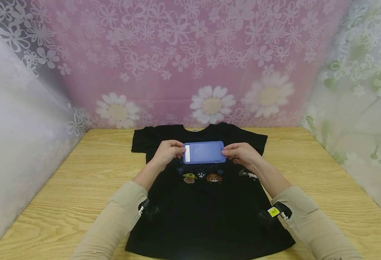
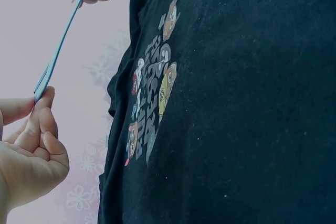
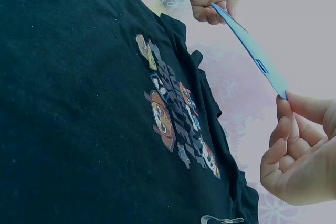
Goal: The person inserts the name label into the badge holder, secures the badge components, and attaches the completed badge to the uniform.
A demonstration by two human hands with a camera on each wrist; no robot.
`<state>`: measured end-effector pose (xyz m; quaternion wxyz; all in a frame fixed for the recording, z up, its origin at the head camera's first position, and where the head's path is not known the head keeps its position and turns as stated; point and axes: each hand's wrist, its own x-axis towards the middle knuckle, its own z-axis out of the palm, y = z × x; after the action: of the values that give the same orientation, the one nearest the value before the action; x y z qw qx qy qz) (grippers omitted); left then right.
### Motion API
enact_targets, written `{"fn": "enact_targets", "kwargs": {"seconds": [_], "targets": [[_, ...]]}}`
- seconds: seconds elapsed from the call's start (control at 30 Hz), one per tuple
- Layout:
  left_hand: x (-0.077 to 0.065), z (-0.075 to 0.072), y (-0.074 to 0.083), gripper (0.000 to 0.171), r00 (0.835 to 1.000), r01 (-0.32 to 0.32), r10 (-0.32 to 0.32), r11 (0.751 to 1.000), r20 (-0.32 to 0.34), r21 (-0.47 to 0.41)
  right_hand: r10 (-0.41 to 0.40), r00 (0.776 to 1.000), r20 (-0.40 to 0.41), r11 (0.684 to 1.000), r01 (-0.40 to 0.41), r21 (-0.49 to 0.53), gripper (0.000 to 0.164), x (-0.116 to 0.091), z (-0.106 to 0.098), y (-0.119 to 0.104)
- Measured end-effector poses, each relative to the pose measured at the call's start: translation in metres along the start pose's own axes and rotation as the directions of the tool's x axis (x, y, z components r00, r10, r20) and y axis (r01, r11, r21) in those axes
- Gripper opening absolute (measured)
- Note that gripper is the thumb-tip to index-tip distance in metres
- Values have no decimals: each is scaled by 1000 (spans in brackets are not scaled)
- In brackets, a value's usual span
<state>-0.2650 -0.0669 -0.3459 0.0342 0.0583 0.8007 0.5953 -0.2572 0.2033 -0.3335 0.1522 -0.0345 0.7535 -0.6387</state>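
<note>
A flat blue card holder (image 1: 205, 152) with a white strip at its left end is held level above a black T-shirt (image 1: 206, 213). My left hand (image 1: 168, 154) pinches its left end between thumb and fingers. At the opposite end, by the slot, my right hand (image 1: 242, 154) pinches it the same way. The left wrist view shows the card holder (image 2: 60, 45) nearly edge-on, stretched between both hands. From the right wrist, its thin edge (image 3: 252, 51) appears slightly bowed. The shirt lies spread out, its cartoon dog print (image 3: 163, 119) facing up below the hands.
A small clip with a clear strap (image 1: 249, 174) lies on the shirt's right side, beside my right forearm. Under the shirt is a wood-grain table (image 1: 64, 195). Floral curtains (image 1: 190, 65) enclose the back and sides.
</note>
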Motion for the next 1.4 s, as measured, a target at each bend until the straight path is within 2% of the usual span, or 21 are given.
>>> {"fn": "enact_targets", "kwargs": {"seconds": [0.67, 0.97, 1.07, 1.27, 1.4], "targets": [[3, 4, -3, 17, 1000, 2, -1, 1000, 27, -18, 18, 999, -27, 1000, -17, 18, 6, 4, 3, 7], [4, 4, -3, 19, 999, -1, 2, 1000, 37, -16, 23, 998, -53, 999, -24, -25, 4, 5, 5, 8], [4, 5, -5, 18, 999, 3, -3, 1000, 39, -16, 30, 998, -56, 999, -32, -36, 9, 5, 4, 7], [5, 4, -3, 18, 999, 6, -5, 1000, 41, -22, 39, 999, 28, 999, -39, -10, 5, 4, -1, 4], [5, 2, -2, 19, 999, 16, -15, 1000, 39, -24, 31, 992, 125, 998, -38, 55, 14, 4, -2, 5]]}}
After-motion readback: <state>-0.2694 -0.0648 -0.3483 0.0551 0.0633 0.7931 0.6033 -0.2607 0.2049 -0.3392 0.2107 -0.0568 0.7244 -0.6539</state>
